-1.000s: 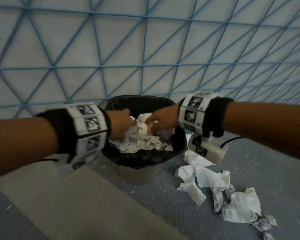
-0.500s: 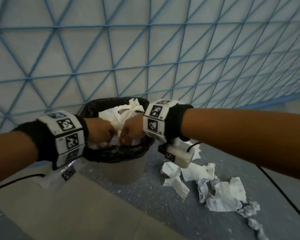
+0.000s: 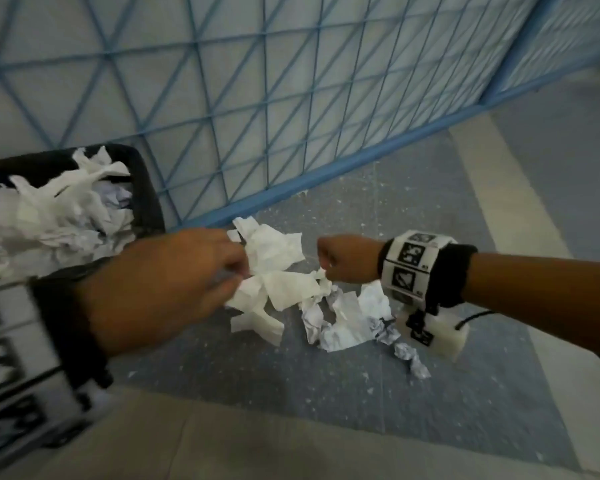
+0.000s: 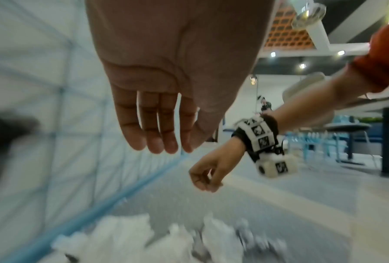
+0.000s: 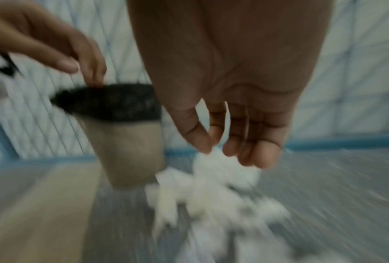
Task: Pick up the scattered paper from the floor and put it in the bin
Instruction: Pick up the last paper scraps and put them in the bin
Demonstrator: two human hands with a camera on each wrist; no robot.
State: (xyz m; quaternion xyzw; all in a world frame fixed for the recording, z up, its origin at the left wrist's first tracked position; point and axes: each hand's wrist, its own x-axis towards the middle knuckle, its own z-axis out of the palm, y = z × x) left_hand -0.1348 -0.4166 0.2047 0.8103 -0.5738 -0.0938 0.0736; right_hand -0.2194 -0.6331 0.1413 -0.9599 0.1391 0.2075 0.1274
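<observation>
The bin (image 3: 150,194), beige with a black liner, stands at the left, heaped with crumpled white paper (image 3: 59,209). More scattered paper (image 3: 284,285) lies on the grey floor just right of the bin. My left hand (image 3: 239,271) hangs over the pile's left side, fingers relaxed and empty, as the left wrist view (image 4: 162,146) confirms. My right hand (image 3: 326,268) hovers over the pile's right side, fingers loosely curled with nothing in them (image 5: 229,151). In the right wrist view the bin (image 5: 126,146) and the paper (image 5: 211,195) are blurred.
A blue lattice partition (image 3: 291,98) runs behind the bin and the pile. A beige floor strip (image 3: 222,438) lies nearer to me. Tables and chairs (image 4: 358,128) stand far off to the right. A cable (image 3: 475,318) trails from the right wrist camera.
Both hands have left the top of the bin and swung right and down over the paper on the floor. The view has turned right, so the bin now sits at the left edge.
</observation>
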